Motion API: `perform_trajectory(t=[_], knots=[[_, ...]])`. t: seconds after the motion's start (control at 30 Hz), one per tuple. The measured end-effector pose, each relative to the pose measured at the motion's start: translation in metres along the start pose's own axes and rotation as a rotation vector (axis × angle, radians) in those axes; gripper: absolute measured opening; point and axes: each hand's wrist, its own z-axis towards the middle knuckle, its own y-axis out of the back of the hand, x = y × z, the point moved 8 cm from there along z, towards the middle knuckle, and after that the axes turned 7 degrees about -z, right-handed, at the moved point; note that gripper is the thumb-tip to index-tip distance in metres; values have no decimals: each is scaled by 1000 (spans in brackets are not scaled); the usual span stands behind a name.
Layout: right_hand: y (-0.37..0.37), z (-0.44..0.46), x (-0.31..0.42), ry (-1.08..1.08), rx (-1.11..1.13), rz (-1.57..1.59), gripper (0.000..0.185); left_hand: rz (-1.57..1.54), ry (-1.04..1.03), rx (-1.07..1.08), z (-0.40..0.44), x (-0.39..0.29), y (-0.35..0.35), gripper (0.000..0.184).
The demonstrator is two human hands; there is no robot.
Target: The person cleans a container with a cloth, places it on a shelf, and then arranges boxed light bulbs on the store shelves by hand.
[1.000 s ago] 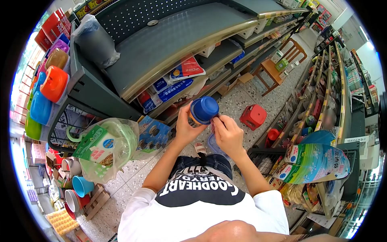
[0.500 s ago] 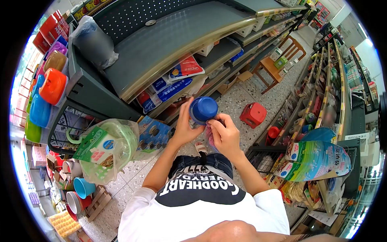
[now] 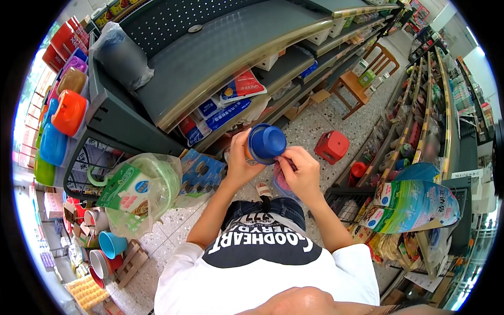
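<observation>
In front of my body, my left hand (image 3: 242, 163) is wrapped round a container with a blue lid (image 3: 268, 140); its orange and clear side shows beside the palm. My right hand (image 3: 300, 169) is closed at the lower right of the lid, its fingers pinching a pink cloth (image 3: 282, 181) that hangs below them. The fingertips touch or nearly touch the lid's rim.
A dark metal shelf (image 3: 231, 44) stands ahead, with a bagged roll (image 3: 121, 55) at its left end. Beyond my hands are a red stool (image 3: 332, 146) and a wooden chair (image 3: 357, 86). Bagged green basins (image 3: 142, 194) hang left; packed shelves line the right.
The container has tipped slightly, so more of its orange side shows than half a second ago. My right hand has shifted a little to the right with the pink cloth.
</observation>
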Motion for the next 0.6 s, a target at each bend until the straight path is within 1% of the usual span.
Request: perform_trajectory(t=[0.13, 0.23, 0.33, 0.37, 0.47, 0.57, 0.6], knots=[[-1, -7, 3, 63, -39, -26, 14, 147, -136, -35, 1, -19, 0, 91], [2, -10, -17, -206, -97, 107, 17, 201, -238, -35, 0, -28, -3, 92], [-8, -11, -37, -413, -6, 285, 22, 189, -263, -50, -1, -28, -3, 92], [-7, -11, -40, -474, 57, 246, 20, 183, -253, -75, -2, -26, -3, 92], [-27, -19, -64, -477, 116, 423, 17, 160, -249, -109, -3, -24, -3, 91], [-9, -10, -36, -426, 55, 203, 14, 176, -281, -113, -1, -23, -4, 90], [-9, -11, -35, -427, 15, 185, 14, 186, -295, -112, -1, -23, -6, 89]])
